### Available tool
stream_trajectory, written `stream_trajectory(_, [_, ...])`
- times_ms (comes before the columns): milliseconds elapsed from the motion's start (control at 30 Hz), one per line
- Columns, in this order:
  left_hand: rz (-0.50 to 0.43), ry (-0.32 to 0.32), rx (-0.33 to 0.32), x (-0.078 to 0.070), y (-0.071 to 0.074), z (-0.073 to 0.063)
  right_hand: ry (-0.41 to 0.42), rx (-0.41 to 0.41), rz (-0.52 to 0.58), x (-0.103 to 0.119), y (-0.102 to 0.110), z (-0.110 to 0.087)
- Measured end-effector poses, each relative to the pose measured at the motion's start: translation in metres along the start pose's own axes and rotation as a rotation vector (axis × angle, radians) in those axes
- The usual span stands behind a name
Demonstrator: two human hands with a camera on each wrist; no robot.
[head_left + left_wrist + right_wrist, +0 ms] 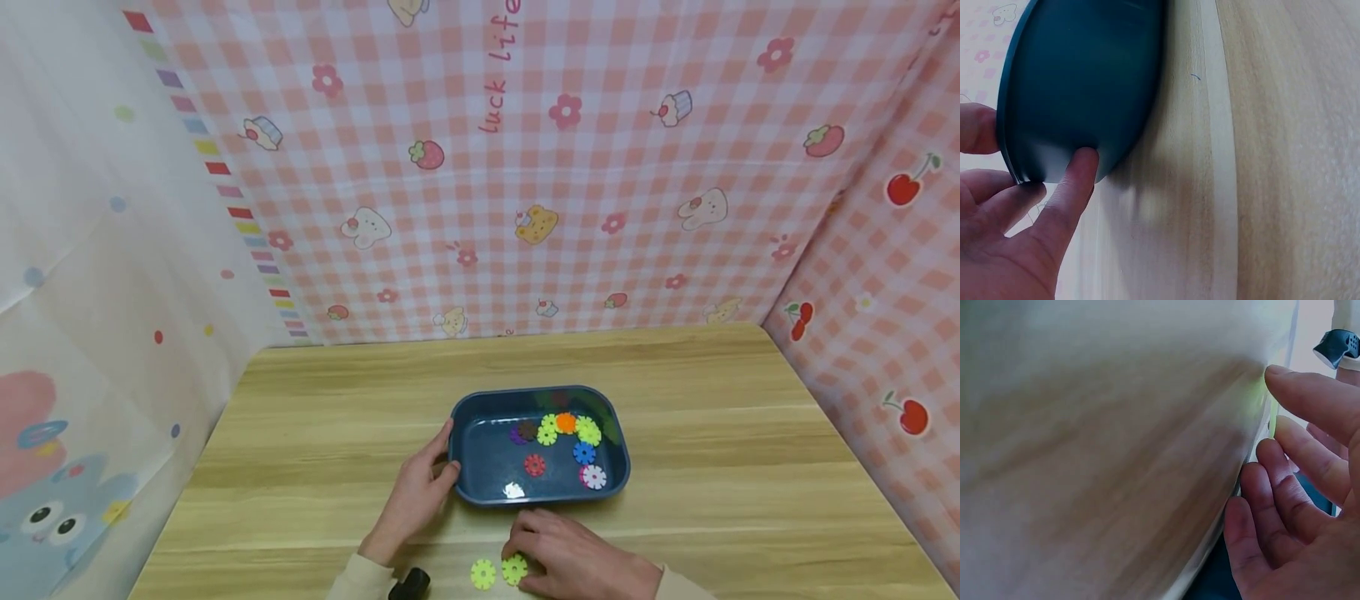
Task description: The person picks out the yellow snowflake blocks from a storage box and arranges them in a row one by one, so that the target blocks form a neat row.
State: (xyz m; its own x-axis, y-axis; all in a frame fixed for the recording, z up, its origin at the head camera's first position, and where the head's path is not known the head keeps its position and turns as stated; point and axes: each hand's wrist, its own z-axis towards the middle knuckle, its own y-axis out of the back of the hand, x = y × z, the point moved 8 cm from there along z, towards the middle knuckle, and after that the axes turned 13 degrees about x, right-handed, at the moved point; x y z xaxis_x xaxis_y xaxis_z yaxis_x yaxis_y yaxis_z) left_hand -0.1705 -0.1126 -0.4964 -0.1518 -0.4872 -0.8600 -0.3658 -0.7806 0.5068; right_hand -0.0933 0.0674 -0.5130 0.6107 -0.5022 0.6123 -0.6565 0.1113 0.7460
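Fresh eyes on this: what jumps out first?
Probably the dark blue tray on the table, with bright toothed discs scattered inside, mostly toward its right side. Next, the right hand at a yellow-green disc in front of the tray, and the loud pink checked cloth hanging behind the table.

Left grip (1019, 240) on dark teal tray (1085, 81), wooden tabletop (1285, 162) alongside
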Motion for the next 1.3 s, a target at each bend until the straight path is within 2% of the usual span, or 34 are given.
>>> stream_trajectory(433, [0.011, 0.012, -0.003, 0.0, 0.0, 0.0, -0.014, 0.013, -0.016, -0.002, 0.0, 0.002])
stream_trajectory(600, [0.007, 0.008, -0.005, 0.001, 0.0, 0.0, 0.017, 0.016, 0.066, 0.001, 0.003, -0.004])
stream_trajectory(700, [-0.002, 0.01, -0.002, 0.002, 0.0, 0.0, 0.037, -0.012, 0.099, 0.006, 0.012, -0.013])
stream_trajectory(767, [-0.008, 0.02, 0.0, 0.003, 0.0, 0.0, 0.043, -0.047, 0.11, 0.012, 0.021, -0.02])
stream_trajectory(867, [-0.013, 0.033, -0.002, 0.003, 0.0, 0.0, 0.068, -0.142, 0.103, 0.02, 0.036, -0.034])
stream_trajectory(1033, [-0.015, 0.037, -0.012, 0.003, 0.001, -0.001, 0.143, -0.377, 0.005, 0.028, 0.062, -0.052])
stream_trajectory(1200, [-0.01, 0.025, -0.015, 0.002, 0.0, -0.002, 0.176, -0.565, -0.111, 0.024, 0.081, -0.062])
stream_trajectory(1300, [-0.012, 0.024, -0.009, 0.001, 0.0, -0.002, 0.148, -0.624, -0.145, 0.016, 0.09, -0.065])
